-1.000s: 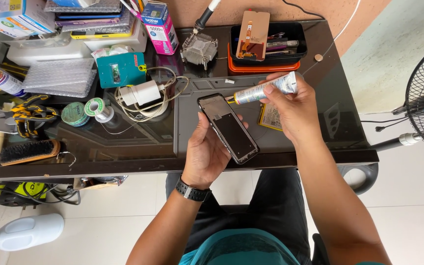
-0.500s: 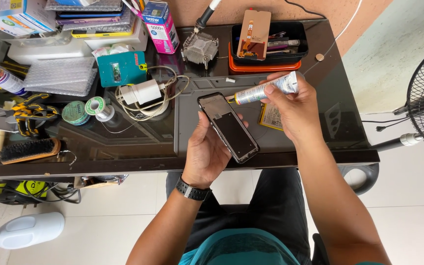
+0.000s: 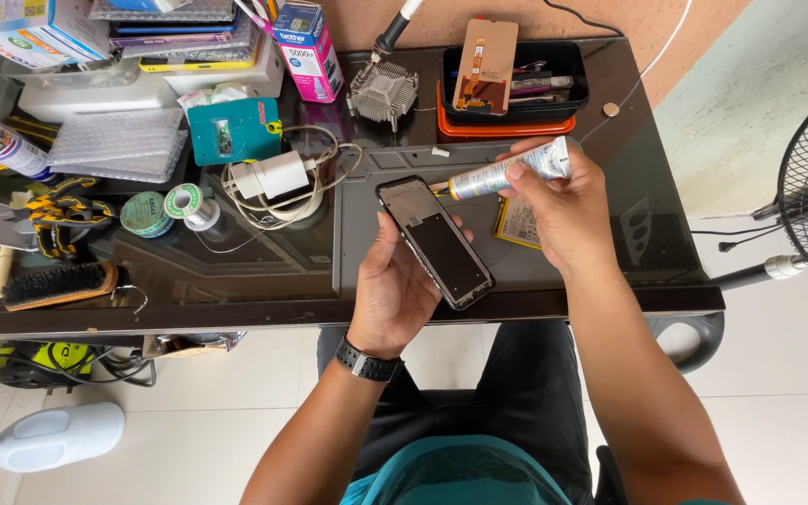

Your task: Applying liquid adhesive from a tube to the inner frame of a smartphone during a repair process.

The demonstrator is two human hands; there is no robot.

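Our left hand (image 3: 395,290) cradles the opened phone (image 3: 435,241) face-up over the counter (image 3: 236,271), fingers curled round its edges to keep it steady, while our right hand (image 3: 563,210) pinches the glue tube (image 3: 509,170), nozzle aimed at the phone's top corner. Left of us, a brush (image 3: 53,283), solder spools (image 3: 165,208) and a charger (image 3: 275,175) crowd the counter; the parts tray (image 3: 507,117) sits clear behind.

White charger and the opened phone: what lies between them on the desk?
In the head view, looped cable beside the white charger, then bare dark mat, up to the opened phone held in the left hand.
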